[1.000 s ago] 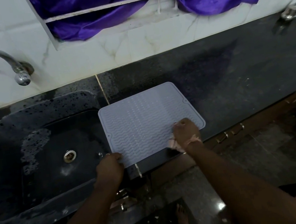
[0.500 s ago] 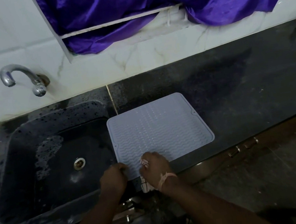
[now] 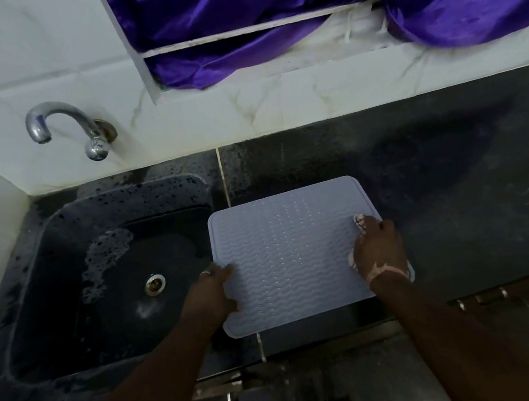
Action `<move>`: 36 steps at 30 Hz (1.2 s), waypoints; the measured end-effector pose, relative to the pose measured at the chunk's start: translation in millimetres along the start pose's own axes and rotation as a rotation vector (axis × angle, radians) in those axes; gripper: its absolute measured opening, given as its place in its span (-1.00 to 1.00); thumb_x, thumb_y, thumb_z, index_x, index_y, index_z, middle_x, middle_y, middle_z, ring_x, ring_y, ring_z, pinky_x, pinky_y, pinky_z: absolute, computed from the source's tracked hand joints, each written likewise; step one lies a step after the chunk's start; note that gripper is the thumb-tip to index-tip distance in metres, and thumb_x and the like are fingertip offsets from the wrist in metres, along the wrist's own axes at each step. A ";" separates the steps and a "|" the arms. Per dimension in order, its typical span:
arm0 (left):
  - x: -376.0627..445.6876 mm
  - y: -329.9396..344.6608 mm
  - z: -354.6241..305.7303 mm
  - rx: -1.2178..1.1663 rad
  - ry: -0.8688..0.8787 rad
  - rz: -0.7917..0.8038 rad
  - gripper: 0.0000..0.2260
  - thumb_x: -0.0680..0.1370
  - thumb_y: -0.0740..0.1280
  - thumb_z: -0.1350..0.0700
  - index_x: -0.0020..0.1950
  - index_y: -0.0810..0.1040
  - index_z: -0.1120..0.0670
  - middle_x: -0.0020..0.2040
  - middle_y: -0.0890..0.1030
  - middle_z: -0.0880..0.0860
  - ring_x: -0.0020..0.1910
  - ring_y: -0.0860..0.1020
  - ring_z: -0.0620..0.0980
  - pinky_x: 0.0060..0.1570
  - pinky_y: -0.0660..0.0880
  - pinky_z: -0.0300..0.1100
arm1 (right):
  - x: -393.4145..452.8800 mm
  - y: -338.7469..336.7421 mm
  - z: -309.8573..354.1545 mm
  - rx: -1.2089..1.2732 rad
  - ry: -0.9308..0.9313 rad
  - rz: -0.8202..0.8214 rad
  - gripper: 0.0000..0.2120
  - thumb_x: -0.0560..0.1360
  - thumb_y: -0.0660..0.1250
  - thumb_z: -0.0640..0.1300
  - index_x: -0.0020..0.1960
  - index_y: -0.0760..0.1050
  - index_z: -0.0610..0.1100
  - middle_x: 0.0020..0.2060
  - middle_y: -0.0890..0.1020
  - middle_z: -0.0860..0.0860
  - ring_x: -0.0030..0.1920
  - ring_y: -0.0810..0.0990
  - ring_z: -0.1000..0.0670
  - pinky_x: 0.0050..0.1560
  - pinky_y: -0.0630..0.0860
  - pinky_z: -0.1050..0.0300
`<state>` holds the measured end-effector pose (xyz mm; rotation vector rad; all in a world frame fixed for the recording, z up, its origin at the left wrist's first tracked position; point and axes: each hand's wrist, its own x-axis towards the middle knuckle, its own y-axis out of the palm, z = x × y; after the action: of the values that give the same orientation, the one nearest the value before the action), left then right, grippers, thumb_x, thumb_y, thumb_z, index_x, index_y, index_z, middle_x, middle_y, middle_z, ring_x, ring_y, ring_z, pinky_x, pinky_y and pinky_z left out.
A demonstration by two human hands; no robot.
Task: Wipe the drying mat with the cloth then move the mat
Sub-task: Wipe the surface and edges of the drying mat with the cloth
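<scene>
**A:** Where does the drying mat (image 3: 292,254) sit?

**B:** Flat on the dark surface (image 3: 460,176), just right of the sink (image 3: 72,352). Its left edge runs along the sink's rim; its near edge sits close to the front lip of the surface.

**A:** Hands?

**B:** Left hand (image 3: 210,293) at the mat's left edge, thumb laid on top, the other fingers hidden below the edge, so it looks like a pinch on the border. Right hand (image 3: 380,249) on the right side, fingers curled around a bunched cloth (image 3: 360,221), pressing it onto the mat near the right edge.

**A:** How will the mat handle?

**B:** Judging by the thin profile and wavy ribbed face: light, floppy, probably silicone. It should sag if lifted by one edge. Likely grippy when dry, slick where wet. Not fragile.

**A:** Where to take hold?

**B:** Two opposite edges, pinched on the raised border, to keep it level. One hand at a corner would let it fold and drip.

**A:** Risks?

**B:** The left edge is next to the basin; a loose grip could drop that side in.
</scene>
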<state>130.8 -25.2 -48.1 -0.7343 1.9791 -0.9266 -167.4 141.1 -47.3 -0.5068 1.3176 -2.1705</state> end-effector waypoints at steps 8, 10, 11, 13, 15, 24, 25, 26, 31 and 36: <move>2.1 9.4 13.1 -0.162 0.042 0.023 -0.12 0.40 0.56 0.09 0.60 0.16 -0.14 0.62 0.12 0.05 0.58 0.16 0.00 0.48 0.20 -0.18 | 13.3 34.0 19.8 0.083 0.109 -0.210 -0.68 0.54 0.28 -0.35 0.28 0.53 -0.33 0.09 0.59 -0.35 0.08 0.54 -0.34 0.15 0.45 -0.14; 3.1 12.6 19.2 -0.258 0.064 0.023 -0.10 0.39 0.57 0.14 0.60 0.15 -0.15 0.62 0.16 0.03 0.57 0.18 -0.03 0.46 0.18 -0.24 | 13.5 45.3 45.1 0.023 0.144 -0.171 -0.70 0.55 0.24 -0.32 0.26 0.52 -0.32 0.03 0.60 -0.34 0.01 0.55 -0.32 0.06 0.48 -0.14; 3.0 12.8 20.7 -0.295 0.067 0.019 -0.09 0.38 0.57 0.14 0.60 0.14 -0.15 0.61 0.18 0.02 0.56 0.21 -0.03 0.45 0.20 -0.26 | 10.2 50.3 60.9 0.007 0.134 -0.152 -0.69 0.54 0.25 -0.28 0.27 0.52 -0.29 0.01 0.59 -0.31 -0.02 0.55 -0.29 0.04 0.49 -0.13; 3.2 9.4 23.0 -0.332 0.057 0.039 -0.03 0.36 0.58 0.13 0.61 0.08 -0.19 0.57 0.28 0.01 0.49 0.33 -0.01 0.41 0.30 -0.22 | -1.8 62.0 98.7 0.008 0.045 -0.088 -0.67 0.54 0.26 -0.24 0.29 0.52 -0.24 0.01 0.59 -0.24 -0.01 0.56 -0.22 0.05 0.52 -0.06; 4.6 7.6 23.9 -0.339 0.063 0.064 0.04 0.35 0.58 0.10 0.62 -0.03 -0.21 0.51 0.39 0.03 0.41 0.45 0.03 0.34 0.40 -0.17 | -20.7 79.0 135.3 0.046 -0.052 0.020 -0.63 0.55 0.23 -0.19 0.34 0.50 -0.18 0.08 0.58 -0.17 0.06 0.56 -0.13 0.11 0.50 0.02; -2.8 5.6 25.8 -0.852 -0.037 0.029 -0.20 0.52 0.42 0.34 0.60 0.06 -0.07 0.22 0.62 0.07 0.20 0.61 0.10 0.12 0.58 -0.01 | -33.2 56.5 169.8 0.620 -0.137 0.526 -0.77 0.52 0.38 -0.18 0.16 0.64 -0.02 -0.01 0.68 0.13 -0.03 0.64 0.22 0.02 0.55 0.31; -0.2 4.0 27.0 -0.895 -0.092 0.019 -0.31 0.54 0.39 0.35 0.53 0.22 -0.12 0.10 0.68 0.04 0.11 0.65 0.06 0.01 0.59 -0.06 | -22.8 43.9 152.5 0.609 -0.088 0.419 -0.80 0.56 0.35 -0.16 0.14 0.64 0.00 -0.02 0.68 0.14 -0.03 0.63 0.21 0.03 0.55 0.30; 0.8 -1.2 26.9 -0.939 -0.155 -0.004 -0.51 0.57 0.35 0.32 0.39 0.40 -0.14 -0.01 0.70 -0.01 0.02 0.67 0.01 -0.08 0.60 -0.11 | -11.8 32.0 132.2 0.569 -0.019 0.283 -0.84 0.58 0.32 -0.12 0.11 0.63 0.02 -0.06 0.68 0.14 -0.05 0.63 0.19 -0.01 0.55 0.31; 28.2 -19.9 16.5 -1.204 -0.313 0.048 -0.83 0.64 0.25 0.14 0.06 0.65 0.08 0.03 0.69 0.18 -0.01 0.64 0.07 0.07 0.54 -0.01 | 55.1 1.4 45.7 0.204 0.295 -0.001 -0.76 0.63 0.24 -0.05 0.15 0.62 -0.12 0.06 0.68 -0.14 0.11 0.63 -0.18 0.12 0.54 0.08; 42.4 -18.9 15.7 -1.509 -0.453 0.031 -0.56 0.66 0.15 -0.19 0.38 0.47 0.07 0.19 0.61 0.03 0.18 0.56 0.03 0.26 0.44 -0.01 | 36.6 45.4 95.6 -0.045 0.037 0.027 -0.69 0.61 0.14 -0.11 0.28 0.54 -0.07 0.14 0.61 -0.08 0.13 0.57 -0.10 0.22 0.49 0.02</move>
<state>125.9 -73.2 -56.9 -1.4811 1.9674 0.9198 -129.8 35.7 -43.5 -0.4658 1.3883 -2.1420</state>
